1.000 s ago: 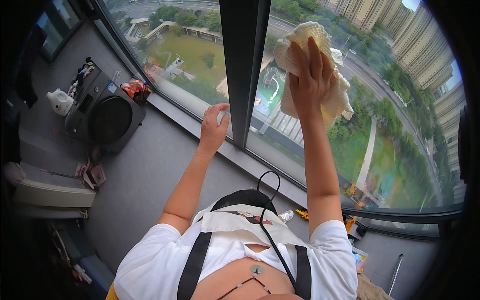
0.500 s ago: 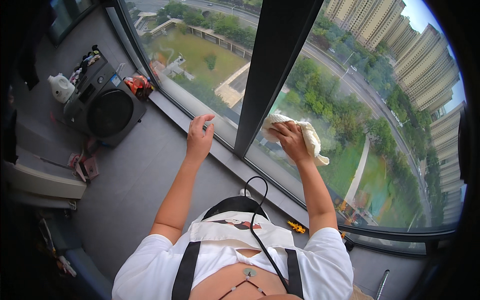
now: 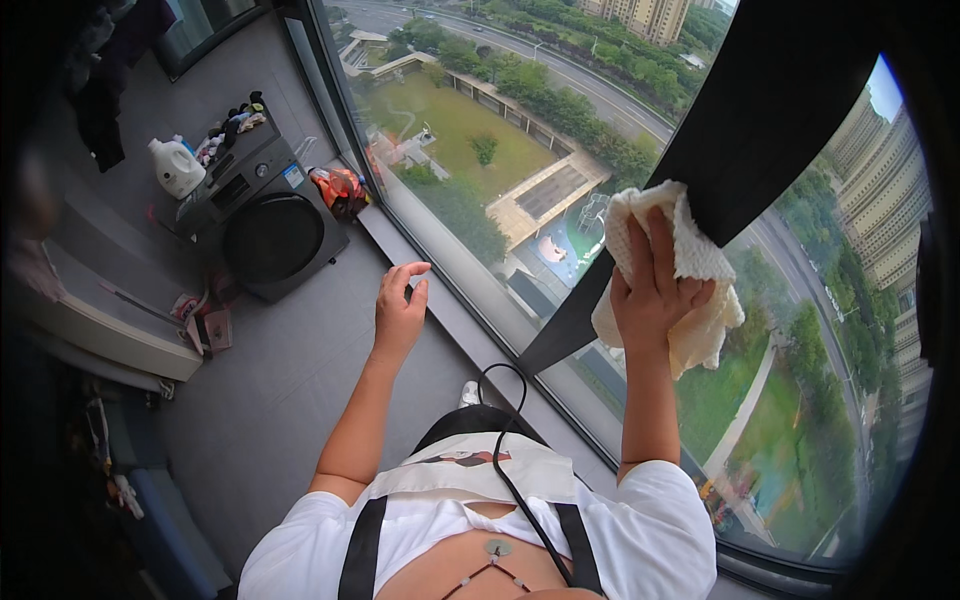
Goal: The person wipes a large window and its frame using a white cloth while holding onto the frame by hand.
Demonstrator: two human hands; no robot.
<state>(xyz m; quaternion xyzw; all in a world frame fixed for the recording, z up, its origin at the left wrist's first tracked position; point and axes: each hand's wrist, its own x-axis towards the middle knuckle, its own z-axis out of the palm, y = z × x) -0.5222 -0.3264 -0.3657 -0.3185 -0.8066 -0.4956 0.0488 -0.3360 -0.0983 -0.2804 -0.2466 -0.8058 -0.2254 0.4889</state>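
Note:
With fingers spread flat, my right hand (image 3: 655, 290) presses a cream-white cleaning cloth (image 3: 690, 235) to the dark window mullion (image 3: 745, 110). The cloth bunches out on both sides of the hand and its lower part hangs below the palm. My left hand (image 3: 402, 305) hovers empty over the low sill, fingers loosely curled and apart from the thumb. The window panes (image 3: 480, 130) stand on either side of the mullion, with greenery, roads and tall buildings seen through them.
A dark front-loading washing machine (image 3: 275, 235) stands at the left, bearing a white detergent jug (image 3: 177, 167) and small clothes. An orange-red bag (image 3: 340, 190) lies beside it. A low sill (image 3: 440, 290) runs along the window. A black cable (image 3: 500, 430) loops before my chest.
My right hand has carried the cloth from the right-hand pane up onto the mullion. The view has turned, and the left hand stays empty near the sill.

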